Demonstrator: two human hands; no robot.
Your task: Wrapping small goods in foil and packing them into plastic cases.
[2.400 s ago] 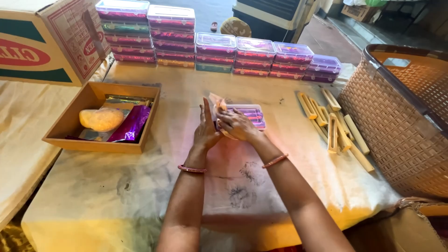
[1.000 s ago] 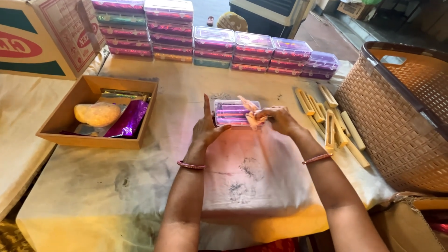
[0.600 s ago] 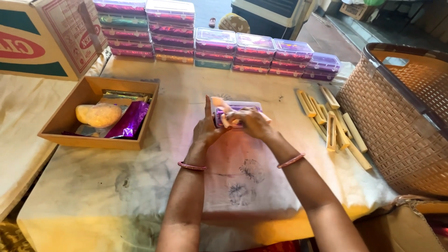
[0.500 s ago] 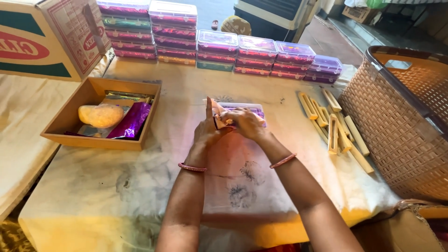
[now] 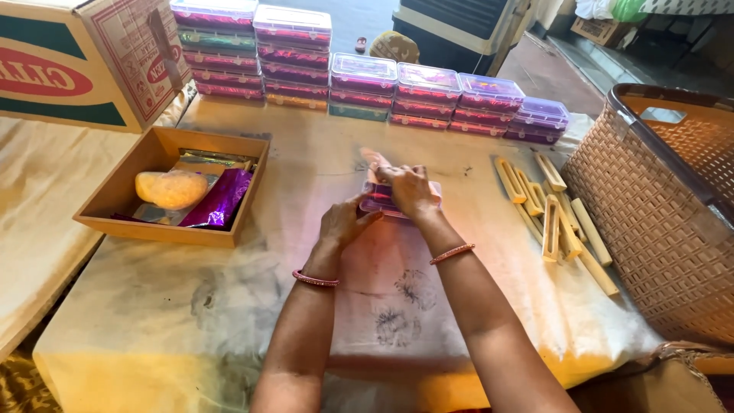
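A person's two bare hands meet over the middle of a bench (image 5: 229, 321) covered with a pale, stained cloth. Between them lies a small clear plastic box (image 5: 376, 200) holding purple sticks, resting on the bench a little toward its far edge. The left hand (image 5: 344, 223) sits at the box's near left side, its fingers (image 5: 365, 219) curled against that end. The right hand (image 5: 409, 189) lies over the top of the box, fingers bent down and closed around it, so much of the lid is hidden. Each wrist wears a thin pink bangle.

Along the far edge of the bench stand stacks of matching clear boxes (image 5: 367, 73) filled with pink and purple contents, taller at the left and lower toward the right. Near the left edge sits a shallow open cardboard tray (image 5: 107, 214) holding a yellowish lump (image 5: 171, 189) and a shiny purple packet (image 5: 223, 197) side by side. A large printed carton (image 5: 76, 61) stands at the far left corner. Toward the right edge lies a loose scatter of pale wooden sticks (image 5: 554, 218). Just beyond them, beside the bench, stands a brown woven plastic basket (image 5: 650, 222).
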